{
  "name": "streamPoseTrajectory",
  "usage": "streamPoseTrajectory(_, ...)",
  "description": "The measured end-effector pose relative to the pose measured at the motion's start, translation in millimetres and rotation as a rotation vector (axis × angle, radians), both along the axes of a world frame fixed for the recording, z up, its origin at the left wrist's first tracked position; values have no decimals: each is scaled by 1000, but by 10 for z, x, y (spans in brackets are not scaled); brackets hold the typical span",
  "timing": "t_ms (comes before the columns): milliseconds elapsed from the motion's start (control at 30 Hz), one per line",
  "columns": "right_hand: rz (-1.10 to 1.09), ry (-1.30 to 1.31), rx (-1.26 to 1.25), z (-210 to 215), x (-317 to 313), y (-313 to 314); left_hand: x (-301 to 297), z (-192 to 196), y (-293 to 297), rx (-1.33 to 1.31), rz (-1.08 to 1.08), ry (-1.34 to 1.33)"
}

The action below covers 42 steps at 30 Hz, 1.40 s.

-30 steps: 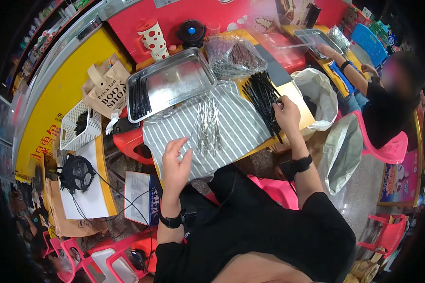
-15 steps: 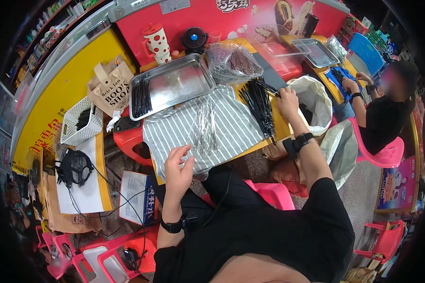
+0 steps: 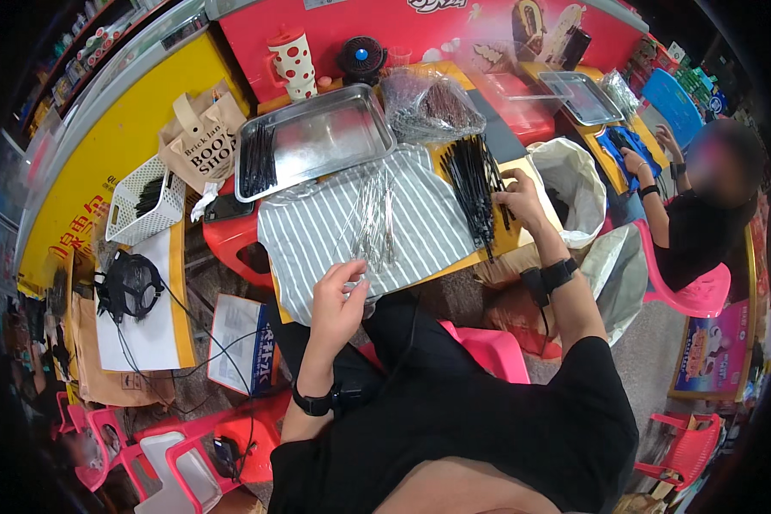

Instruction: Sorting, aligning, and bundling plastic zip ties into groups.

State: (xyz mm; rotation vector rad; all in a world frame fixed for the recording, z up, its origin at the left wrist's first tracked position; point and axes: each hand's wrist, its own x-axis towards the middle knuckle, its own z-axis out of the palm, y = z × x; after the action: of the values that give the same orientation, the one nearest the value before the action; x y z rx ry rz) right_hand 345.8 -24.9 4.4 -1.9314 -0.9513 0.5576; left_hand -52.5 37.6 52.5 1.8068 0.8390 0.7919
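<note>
Right of centre, the right hand (image 3: 520,199) curls at slim, straight black strips (image 3: 468,182), its hold impossible to tell; lower centre, the left hand (image 3: 338,304) is half open, seemingly empty; a sideways knuckle brush could scatter them

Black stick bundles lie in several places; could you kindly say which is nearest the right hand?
The bundle right of the striped cloth: the right hand is at its edge, while the others lie in the metal tray and white basket.
</note>
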Motion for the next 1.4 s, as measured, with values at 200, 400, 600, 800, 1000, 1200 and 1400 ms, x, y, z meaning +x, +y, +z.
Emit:
streamPoseTrajectory(200, -40, 247, 154, -52, -32, -136, 5, -27, -36, -36, -20, -39)
streamPoseTrajectory(400, -94, -35, 47, -78, -76, -169, 8, -67, -105, -95, -40, -42)
streamPoseTrajectory(600, -226, -438, -117, 58, -171, -185, -41, -29, -151, -163, -35, -59)
streamPoseTrajectory(800, -201, -472, -260, 59, -168, -187, -41, -66, -141, -111, -34, -75)
streamPoseTrajectory(1000, -256, -595, -318, 161, -245, -303, -78, -77, -167, -112, -63, -47)
streamPoseTrajectory(1200, -225, -548, -154, -88, -2, -406, 4, -32, -179, -145, -80, -39)
streamPoseTrajectory(1400, -238, -531, -374, 215, -396, -467, -11, -66, -187, -193, -82, -41)
